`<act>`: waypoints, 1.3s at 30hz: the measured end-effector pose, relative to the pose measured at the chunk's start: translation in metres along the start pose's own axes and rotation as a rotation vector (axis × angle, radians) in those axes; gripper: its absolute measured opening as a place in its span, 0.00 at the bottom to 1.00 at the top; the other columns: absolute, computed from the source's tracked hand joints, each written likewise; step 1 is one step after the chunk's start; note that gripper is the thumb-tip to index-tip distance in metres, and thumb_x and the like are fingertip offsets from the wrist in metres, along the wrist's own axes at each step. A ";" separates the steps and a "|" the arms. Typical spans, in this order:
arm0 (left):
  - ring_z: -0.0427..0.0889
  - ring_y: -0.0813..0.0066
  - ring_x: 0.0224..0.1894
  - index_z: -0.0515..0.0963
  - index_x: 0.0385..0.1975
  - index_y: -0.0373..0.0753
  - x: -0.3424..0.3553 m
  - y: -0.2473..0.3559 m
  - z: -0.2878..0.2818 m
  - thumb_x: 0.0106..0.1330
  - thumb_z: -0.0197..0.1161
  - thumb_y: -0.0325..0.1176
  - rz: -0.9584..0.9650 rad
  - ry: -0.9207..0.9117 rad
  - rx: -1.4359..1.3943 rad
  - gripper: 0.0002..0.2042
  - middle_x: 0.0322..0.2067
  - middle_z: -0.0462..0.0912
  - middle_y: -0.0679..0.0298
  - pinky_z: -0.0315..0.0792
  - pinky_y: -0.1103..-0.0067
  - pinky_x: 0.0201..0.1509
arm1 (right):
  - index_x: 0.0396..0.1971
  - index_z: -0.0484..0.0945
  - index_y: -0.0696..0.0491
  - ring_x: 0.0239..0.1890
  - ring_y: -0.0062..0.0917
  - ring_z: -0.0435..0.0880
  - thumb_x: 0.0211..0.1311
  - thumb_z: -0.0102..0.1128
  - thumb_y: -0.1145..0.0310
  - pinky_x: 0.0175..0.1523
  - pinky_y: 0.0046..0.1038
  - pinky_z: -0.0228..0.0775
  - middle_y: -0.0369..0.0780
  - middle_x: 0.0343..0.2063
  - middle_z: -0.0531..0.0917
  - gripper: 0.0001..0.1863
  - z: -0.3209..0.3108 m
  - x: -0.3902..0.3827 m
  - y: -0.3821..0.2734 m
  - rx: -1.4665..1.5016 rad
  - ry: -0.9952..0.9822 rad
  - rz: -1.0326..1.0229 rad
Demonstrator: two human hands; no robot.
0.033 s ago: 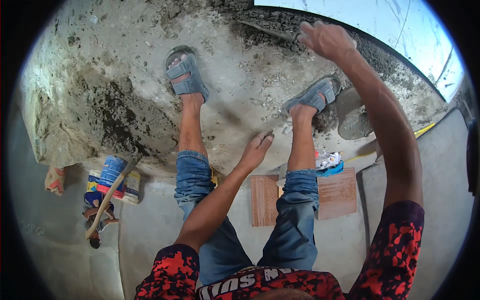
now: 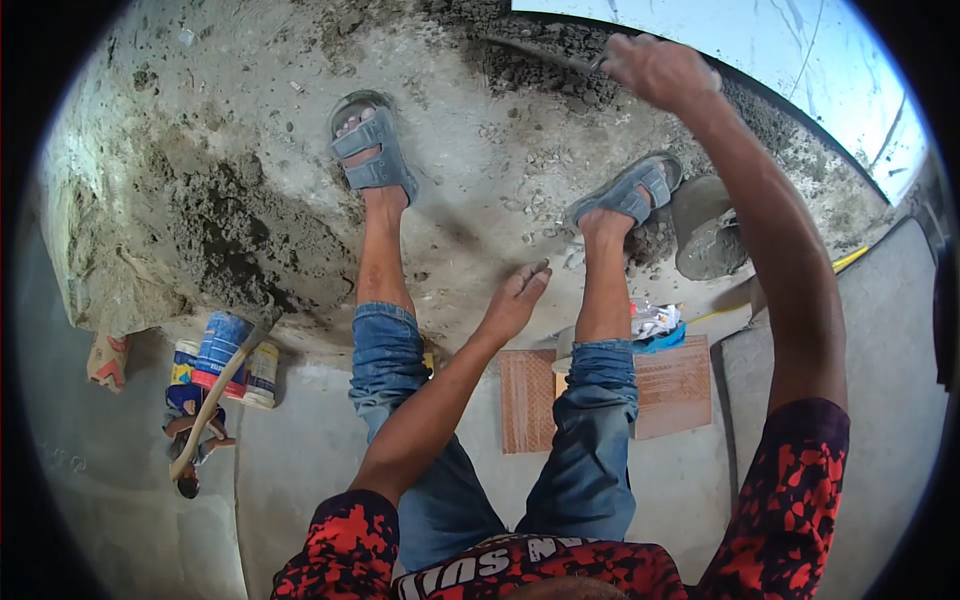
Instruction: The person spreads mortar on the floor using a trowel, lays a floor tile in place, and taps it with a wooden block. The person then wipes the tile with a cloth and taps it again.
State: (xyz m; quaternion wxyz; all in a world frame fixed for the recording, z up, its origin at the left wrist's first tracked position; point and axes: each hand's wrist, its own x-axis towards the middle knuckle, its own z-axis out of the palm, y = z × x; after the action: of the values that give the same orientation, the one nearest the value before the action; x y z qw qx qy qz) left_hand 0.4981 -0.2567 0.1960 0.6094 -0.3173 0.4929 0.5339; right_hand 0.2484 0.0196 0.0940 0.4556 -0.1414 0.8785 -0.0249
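My right hand [image 2: 660,72] is closed around the grip of a trowel [image 2: 545,52] at the upper right. The trowel's thin blade points left and lies low over dark, crumbly mortar [image 2: 500,72] beside a large white marbled tile [image 2: 720,35]. The grip itself is mostly hidden by my fingers. Between my legs my left hand [image 2: 518,292] hangs with its fingers drawn together and their tips darkened; I see nothing in it. Its underside does not show.
My sandalled feet stand on rough ground. A mortar-coated bucket [image 2: 708,228] is beside my right foot. Wet mortar [image 2: 235,235] is heaped at left, near a long wooden handle [image 2: 210,405] and several paint buckets [image 2: 222,350]. Brown patterned tiles [image 2: 673,388] lie behind my legs.
My right hand and the trowel have shifted slightly to the right. My left hand and both feet stay practically where they were.
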 end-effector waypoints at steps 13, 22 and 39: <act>0.71 0.74 0.54 0.64 0.57 0.31 -0.008 0.048 0.006 0.70 0.47 0.43 0.042 -0.091 -0.140 0.23 0.51 0.74 0.58 0.61 0.79 0.59 | 0.43 0.68 0.46 0.25 0.30 0.79 0.66 0.37 0.45 0.29 0.35 0.74 0.42 0.26 0.78 0.21 0.001 -0.069 0.085 -0.099 0.145 0.082; 0.70 0.70 0.55 0.62 0.58 0.31 0.003 0.042 0.007 0.70 0.47 0.43 0.066 -0.088 -0.132 0.24 0.53 0.73 0.56 0.61 0.77 0.60 | 0.51 0.67 0.44 0.38 0.39 0.81 0.65 0.40 0.44 0.41 0.39 0.75 0.43 0.37 0.79 0.23 -0.004 -0.013 0.005 -0.069 -0.081 0.197; 0.70 0.69 0.56 0.60 0.59 0.29 0.023 0.011 0.013 0.70 0.48 0.41 0.048 -0.047 0.003 0.24 0.54 0.72 0.54 0.60 0.78 0.61 | 0.46 0.69 0.44 0.39 0.32 0.81 0.66 0.38 0.46 0.37 0.35 0.76 0.41 0.42 0.77 0.21 0.017 -0.109 0.078 0.036 -0.125 0.146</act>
State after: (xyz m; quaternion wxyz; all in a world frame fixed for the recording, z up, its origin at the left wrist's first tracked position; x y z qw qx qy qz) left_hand 0.4899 -0.2343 0.1797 0.6083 -0.2918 0.4867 0.5550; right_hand 0.3038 0.1255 0.1566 0.5126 -0.0699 0.8558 0.0014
